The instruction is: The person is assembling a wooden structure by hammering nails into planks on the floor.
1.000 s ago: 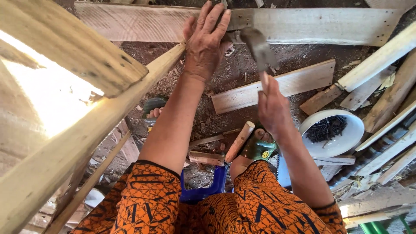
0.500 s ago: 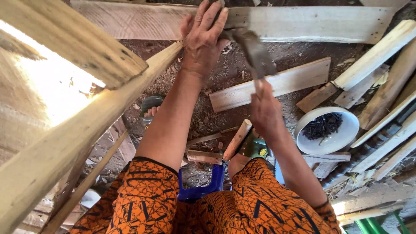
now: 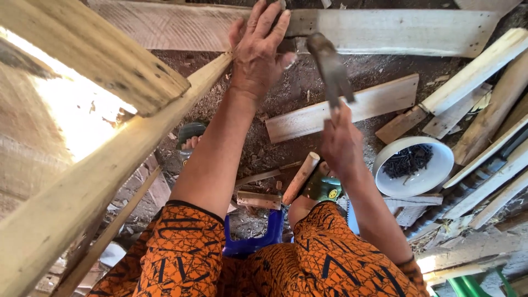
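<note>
My left hand is stretched out with fingers spread, resting at the far end of a long pale wooden beam where it meets a wide plank lying across the top. My right hand grips the handle of a hammer, its dark metal head raised close to my left hand's fingertips. Whether a nail sits under my left fingers is hidden. I wear an orange patterned garment.
A white bowl of dark nails sits on the dirt floor to the right. Loose planks and offcuts lie around it. A short board lies below the hammer. A second hammer handle and a blue stool lie near my knees.
The hammer head has moved left and slightly down toward my left hand. My left hand has stayed on the beam's end.
</note>
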